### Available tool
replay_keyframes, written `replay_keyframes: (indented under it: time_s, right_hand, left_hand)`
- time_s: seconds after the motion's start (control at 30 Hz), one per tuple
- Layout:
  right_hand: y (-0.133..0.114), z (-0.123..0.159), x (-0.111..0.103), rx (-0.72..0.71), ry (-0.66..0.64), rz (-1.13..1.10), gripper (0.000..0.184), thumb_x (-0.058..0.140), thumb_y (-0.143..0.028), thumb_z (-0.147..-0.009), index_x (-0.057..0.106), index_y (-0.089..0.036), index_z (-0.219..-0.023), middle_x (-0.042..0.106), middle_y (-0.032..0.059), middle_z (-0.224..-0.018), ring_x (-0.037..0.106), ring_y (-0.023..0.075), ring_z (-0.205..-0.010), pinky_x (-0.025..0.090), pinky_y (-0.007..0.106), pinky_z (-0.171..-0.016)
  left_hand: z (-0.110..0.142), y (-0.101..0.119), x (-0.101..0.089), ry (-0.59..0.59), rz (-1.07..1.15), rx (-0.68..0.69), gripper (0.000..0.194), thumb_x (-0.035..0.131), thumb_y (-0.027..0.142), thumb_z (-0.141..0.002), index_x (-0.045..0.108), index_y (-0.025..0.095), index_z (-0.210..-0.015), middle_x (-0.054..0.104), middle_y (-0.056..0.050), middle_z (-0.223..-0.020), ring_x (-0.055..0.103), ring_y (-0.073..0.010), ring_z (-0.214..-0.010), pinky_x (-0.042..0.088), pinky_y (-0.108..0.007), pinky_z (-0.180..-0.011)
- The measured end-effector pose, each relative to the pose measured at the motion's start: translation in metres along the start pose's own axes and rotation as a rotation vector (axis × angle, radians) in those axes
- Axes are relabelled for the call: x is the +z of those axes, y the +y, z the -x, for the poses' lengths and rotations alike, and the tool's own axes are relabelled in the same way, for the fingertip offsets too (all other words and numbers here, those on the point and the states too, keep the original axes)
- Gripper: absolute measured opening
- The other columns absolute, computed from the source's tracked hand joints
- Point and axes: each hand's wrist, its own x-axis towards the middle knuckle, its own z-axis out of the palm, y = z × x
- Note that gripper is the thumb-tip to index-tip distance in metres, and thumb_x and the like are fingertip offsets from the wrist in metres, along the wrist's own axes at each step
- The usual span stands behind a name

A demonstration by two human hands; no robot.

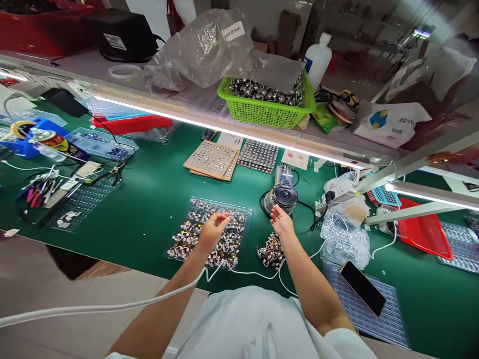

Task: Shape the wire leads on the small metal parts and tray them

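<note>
My left hand [214, 230] hovers over a clear tray [209, 234] filled with several small ring-like parts, its fingers curled in a pinch; what it pinches is too small to name. My right hand [281, 220] reaches toward a small round black-topped machine [284, 193] on the green mat, fingers bent close together near its edge. A loose pile of the same small parts [270, 251] lies just below my right wrist.
Cardboard sheets of tiny parts [211, 159] and a dark sheet [259, 156] lie farther back. A black phone [362, 287] rests on a clear tray at right. A green basket of metal balls [266, 102] stands on the shelf. Red tray [424, 232], tools at left [41, 189].
</note>
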Motion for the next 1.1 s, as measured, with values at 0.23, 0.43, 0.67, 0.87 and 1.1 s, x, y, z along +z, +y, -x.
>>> replay_keyframes:
  time_s: [0.23, 0.43, 0.67, 0.87, 1.1]
  right_hand:
    - [-0.014, -0.018, 0.056, 0.041, 0.027, -0.195, 0.032, 0.058, -0.032, -0.094, 0.056, -0.017, -0.122, 0.06, 0.0092, -0.122, 0.063, 0.0224, -0.101, 0.054, 0.043, -0.084]
    - [-0.025, -0.003, 0.054, -0.021, -0.071, -0.21, 0.027, 0.057, -0.032, -0.094, 0.059, -0.015, -0.116, 0.063, 0.0076, -0.113, 0.065, 0.019, -0.091, 0.056, 0.038, -0.077]
    - [-0.034, 0.102, 0.0, -0.208, -0.323, -0.125, 0.02, 0.075, -0.028, -0.078, 0.07, -0.017, -0.093, 0.069, 0.0027, -0.084, 0.061, 0.0136, -0.071, 0.049, 0.026, -0.067]
    - [-0.041, 0.182, -0.059, -0.692, -0.36, 0.387, 0.03, 0.064, -0.024, -0.088, 0.063, -0.03, -0.118, 0.069, 0.0039, -0.109, 0.063, 0.0186, -0.091, 0.048, 0.035, -0.083]
    - [-0.035, 0.209, -0.07, -0.859, -0.157, 0.568, 0.034, 0.066, -0.024, -0.086, 0.059, -0.031, -0.119, 0.067, 0.004, -0.109, 0.062, 0.0204, -0.091, 0.05, 0.035, -0.079]
  left_hand:
    - [0.029, 0.011, 0.045, -0.093, 0.418, -0.121, 0.037, 0.078, 0.043, -0.067, 0.054, 0.017, -0.079, 0.072, -0.009, -0.099, 0.068, -0.0211, -0.094, 0.05, -0.037, -0.089]
    - [0.038, 0.026, 0.043, -0.189, 0.586, -0.207, 0.033, 0.078, 0.035, -0.071, 0.053, 0.017, -0.081, 0.073, -0.01, -0.098, 0.07, -0.0221, -0.095, 0.05, -0.038, -0.091]
    - [0.066, 0.057, 0.05, -0.42, 0.732, -0.321, 0.027, 0.075, 0.028, -0.078, 0.051, 0.017, -0.083, 0.074, -0.01, -0.101, 0.071, -0.0219, -0.094, 0.052, -0.035, -0.087]
    - [0.096, 0.076, 0.069, -0.587, 0.726, -0.342, 0.025, 0.072, 0.028, -0.082, 0.05, 0.017, -0.085, 0.074, -0.008, -0.095, 0.071, -0.0193, -0.088, 0.054, -0.033, -0.081]
    - [0.119, 0.085, 0.093, -0.652, 0.681, -0.237, 0.022, 0.071, 0.028, -0.083, 0.052, 0.018, -0.085, 0.072, -0.007, -0.099, 0.068, -0.0206, -0.099, 0.053, -0.034, -0.086]
